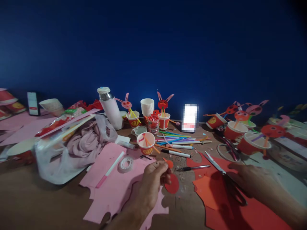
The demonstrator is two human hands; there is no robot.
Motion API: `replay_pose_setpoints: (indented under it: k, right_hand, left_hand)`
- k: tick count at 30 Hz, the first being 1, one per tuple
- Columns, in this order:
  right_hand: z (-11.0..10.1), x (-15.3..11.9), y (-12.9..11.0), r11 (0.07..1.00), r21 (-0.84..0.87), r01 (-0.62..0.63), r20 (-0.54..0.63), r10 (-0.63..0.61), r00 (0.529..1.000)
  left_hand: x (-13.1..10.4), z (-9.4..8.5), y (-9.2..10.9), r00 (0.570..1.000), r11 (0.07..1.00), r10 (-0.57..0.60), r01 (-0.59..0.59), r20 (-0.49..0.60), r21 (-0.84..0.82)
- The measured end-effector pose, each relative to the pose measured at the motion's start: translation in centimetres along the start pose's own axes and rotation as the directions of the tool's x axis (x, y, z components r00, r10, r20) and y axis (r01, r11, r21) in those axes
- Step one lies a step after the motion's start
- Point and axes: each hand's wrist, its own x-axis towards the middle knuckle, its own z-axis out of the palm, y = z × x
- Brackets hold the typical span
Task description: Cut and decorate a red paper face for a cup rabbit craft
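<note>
My left hand [154, 182] pinches a small orange paper piece [169, 164] between thumb and fingers, just above a red paper circle [172, 184]. On the right, my right hand [249, 179] is beside the scissors [224, 172], which lie over red paper [242, 210] and an orange sheet [208, 191]; its fingers are partly hidden behind the handles, so its grip is unclear. A black pen [193, 168] lies between the hands. Pink cut paper [107, 179] spreads under my left forearm, with a tape roll [126, 164] and a pink-ended marker [110, 169] on it.
A cup with orange strips [145, 143] stands ahead, near colored sticks [177, 139] and markers. Behind are a white bottle [110, 108], stacked cups [147, 107] and a bright phone [190, 118]. A plastic bag [55, 166] lies left; decorated cups [254, 143] stand right.
</note>
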Motion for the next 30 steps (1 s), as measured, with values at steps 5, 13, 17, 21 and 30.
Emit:
replay_pose_setpoints:
  k: [5,13,17,21,30]
  right_hand:
    - [0.1,-0.6,-7.1,0.853,0.503,0.139,0.045,-0.187,0.981]
    - [3.8,-1.6,-11.0,0.483,0.873,-0.067,0.22,-0.268,0.938]
    - [4.5,-1.5,-10.7,0.139,0.963,-0.233,0.266,-0.326,0.907]
    - [5.1,-1.5,-11.0,-0.005,0.953,-0.302,0.285,-0.319,0.904]
    - [6.1,-1.6,-11.0,0.232,0.97,-0.077,0.093,-0.058,0.994]
  left_hand:
    - [-0.6,0.7,-0.9,1.0,0.996,-0.015,0.013,0.014,0.089]
    - [-1.8,1.4,-1.2,0.994,0.963,-0.109,0.103,0.008,0.251]
    - [-1.5,1.3,-1.7,0.995,0.971,-0.081,0.065,0.062,0.231]
    - [-1.3,1.1,-1.9,0.994,0.966,-0.083,0.062,0.073,0.253]
    - [-0.6,1.0,-1.7,0.998,0.972,0.041,-0.05,0.047,0.228]
